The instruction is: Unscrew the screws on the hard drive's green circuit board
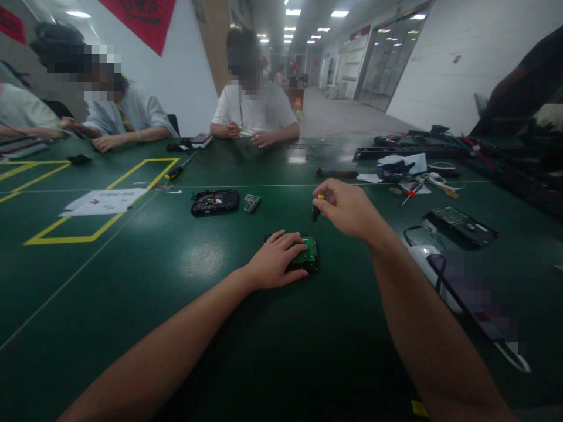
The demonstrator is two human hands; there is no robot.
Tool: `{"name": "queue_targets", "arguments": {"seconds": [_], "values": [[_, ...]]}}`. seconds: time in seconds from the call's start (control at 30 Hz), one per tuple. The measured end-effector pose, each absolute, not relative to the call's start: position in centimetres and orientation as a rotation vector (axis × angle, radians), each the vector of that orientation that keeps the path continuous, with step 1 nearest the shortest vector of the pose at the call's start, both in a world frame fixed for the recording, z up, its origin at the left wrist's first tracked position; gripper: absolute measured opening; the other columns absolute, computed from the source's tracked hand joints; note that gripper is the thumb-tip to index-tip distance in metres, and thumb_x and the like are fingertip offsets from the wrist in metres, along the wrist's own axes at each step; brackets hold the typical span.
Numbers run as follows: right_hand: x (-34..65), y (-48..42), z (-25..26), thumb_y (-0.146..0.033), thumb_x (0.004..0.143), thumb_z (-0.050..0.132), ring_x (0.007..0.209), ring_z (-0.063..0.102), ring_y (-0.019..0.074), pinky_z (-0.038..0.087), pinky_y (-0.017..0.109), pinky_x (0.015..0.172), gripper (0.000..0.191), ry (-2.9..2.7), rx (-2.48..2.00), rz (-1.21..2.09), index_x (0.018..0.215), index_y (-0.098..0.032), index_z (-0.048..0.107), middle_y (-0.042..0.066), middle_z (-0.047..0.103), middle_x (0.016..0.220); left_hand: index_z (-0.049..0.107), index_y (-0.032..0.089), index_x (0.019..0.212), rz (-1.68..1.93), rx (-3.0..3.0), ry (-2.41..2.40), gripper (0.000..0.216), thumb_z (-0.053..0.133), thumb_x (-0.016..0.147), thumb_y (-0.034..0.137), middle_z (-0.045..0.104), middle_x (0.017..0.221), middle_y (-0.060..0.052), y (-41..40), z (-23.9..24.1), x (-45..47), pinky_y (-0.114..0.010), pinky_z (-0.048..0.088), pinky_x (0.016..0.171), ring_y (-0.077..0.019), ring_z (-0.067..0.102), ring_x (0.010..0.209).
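Observation:
A small black hard drive point(308, 259) with a green circuit board on top lies on the green table point(185, 305) in front of me. My left hand point(277, 258) rests flat over its left side, fingers spread and pressing it down. My right hand point(349, 208) is closed round the top of a small screwdriver point(315, 211) with a black and yellow handle. The screwdriver stands upright, its tip down on the drive's far edge.
Another opened drive point(214, 202) and a loose green board point(252, 203) lie farther back. A paper sheet point(103, 201) sits inside yellow floor-tape lines at left. Tools, a drive point(461, 224) and a phone point(475, 293) lie at right. Other people sit along the far side.

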State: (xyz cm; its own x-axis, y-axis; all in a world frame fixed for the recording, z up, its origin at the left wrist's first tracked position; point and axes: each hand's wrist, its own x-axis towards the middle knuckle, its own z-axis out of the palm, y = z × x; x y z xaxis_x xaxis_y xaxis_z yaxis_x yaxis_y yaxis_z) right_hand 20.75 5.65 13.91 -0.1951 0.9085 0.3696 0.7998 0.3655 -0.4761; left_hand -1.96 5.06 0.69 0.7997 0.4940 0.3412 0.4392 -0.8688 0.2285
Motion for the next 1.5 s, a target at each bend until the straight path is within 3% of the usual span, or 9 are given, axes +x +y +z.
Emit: {"name": "queue_targets", "arguments": {"seconds": [0.13, 0.33, 0.67, 0.87, 1.0, 1.27, 1.5], "values": [[20.66, 5.33, 14.21, -0.032, 0.097, 0.061, 0.083, 0.070, 0.0225, 0.050, 0.035, 0.074, 0.014, -2.035, -1.424, 0.324, 0.097, -0.022, 0.070, 0.006, 0.076, 0.092, 0.053, 0.024, 0.142, 0.589, 2.859, 0.745, 0.062, 0.062, 0.094, 0.061, 0.057, 0.145, -0.013, 5.02, 0.75, -1.96, -0.062, 0.030, 0.124, -0.0344, 0.049, 0.143], [20.68, 5.17, 14.53, -0.025, 0.096, 0.059, 0.078, 0.071, 0.0221, 0.051, 0.037, 0.074, 0.019, -2.098, -1.411, 0.318, 0.108, -0.020, 0.073, 0.007, 0.077, 0.093, 0.053, 0.023, 0.143, 0.586, 2.861, 0.748, 0.062, 0.062, 0.094, 0.061, 0.057, 0.145, -0.013, 4.98, 0.80, -1.96, -0.061, 0.030, 0.124, -0.0344, 0.048, 0.144], [20.68, 5.37, 14.24, -0.027, 0.095, 0.061, 0.081, 0.071, 0.0220, 0.052, 0.035, 0.075, 0.017, -2.072, -1.430, 0.329, 0.105, -0.021, 0.072, 0.009, 0.076, 0.101, 0.053, 0.023, 0.143, 0.574, 2.866, 0.748, 0.063, 0.062, 0.094, 0.061, 0.056, 0.145, -0.013, 5.05, 0.76, -1.98, -0.061, 0.030, 0.124, -0.0344, 0.048, 0.143], [20.50, 5.32, 14.36, -0.035, 0.099, 0.058, 0.074, 0.071, 0.0197, 0.051, 0.035, 0.076, 0.022, -2.074, -1.409, 0.348, 0.098, -0.020, 0.074, 0.006, 0.077, 0.093, 0.054, 0.023, 0.142, 0.585, 2.872, 0.748, 0.062, 0.062, 0.094, 0.061, 0.057, 0.145, -0.014, 5.12, 0.66, -1.95, -0.061, 0.030, 0.124, -0.0344, 0.048, 0.144], [20.61, 5.44, 14.22, -0.027, 0.098, 0.057, 0.067, 0.069, 0.0174, 0.051, 0.034, 0.076, 0.020, -2.057, -1.415, 0.345, 0.109, -0.018, 0.072, 0.007, 0.078, 0.097, 0.053, 0.023, 0.143, 0.581, 2.873, 0.753, 0.062, 0.062, 0.094, 0.061, 0.057, 0.145, -0.013, 5.07, 0.70, -1.96, -0.061, 0.030, 0.124, -0.0340, 0.048, 0.144], [20.64, 5.39, 14.45, -0.018, 0.098, 0.052, 0.079, 0.070, 0.0216, 0.049, 0.035, 0.078, 0.025, -2.122, -1.460, 0.258, 0.111, -0.018, 0.073, 0.007, 0.076, 0.090, 0.053, 0.023, 0.143, 0.576, 2.870, 0.746, 0.063, 0.062, 0.094, 0.061, 0.056, 0.146, -0.013, 5.11, 0.67, -2.06, -0.061, 0.030, 0.124, -0.0344, 0.049, 0.143], [20.52, 5.41, 14.29, -0.025, 0.097, 0.057, 0.080, 0.068, 0.0210, 0.049, 0.035, 0.076, 0.020, -2.096, -1.450, 0.241, 0.106, -0.018, 0.074, 0.010, 0.074, 0.104, 0.053, 0.023, 0.143, 0.593, 2.855, 0.739, 0.063, 0.064, 0.093, 0.060, 0.057, 0.145, -0.013, 5.11, 0.68, -2.04, -0.062, 0.030, 0.124, -0.0349, 0.049, 0.143]]}}
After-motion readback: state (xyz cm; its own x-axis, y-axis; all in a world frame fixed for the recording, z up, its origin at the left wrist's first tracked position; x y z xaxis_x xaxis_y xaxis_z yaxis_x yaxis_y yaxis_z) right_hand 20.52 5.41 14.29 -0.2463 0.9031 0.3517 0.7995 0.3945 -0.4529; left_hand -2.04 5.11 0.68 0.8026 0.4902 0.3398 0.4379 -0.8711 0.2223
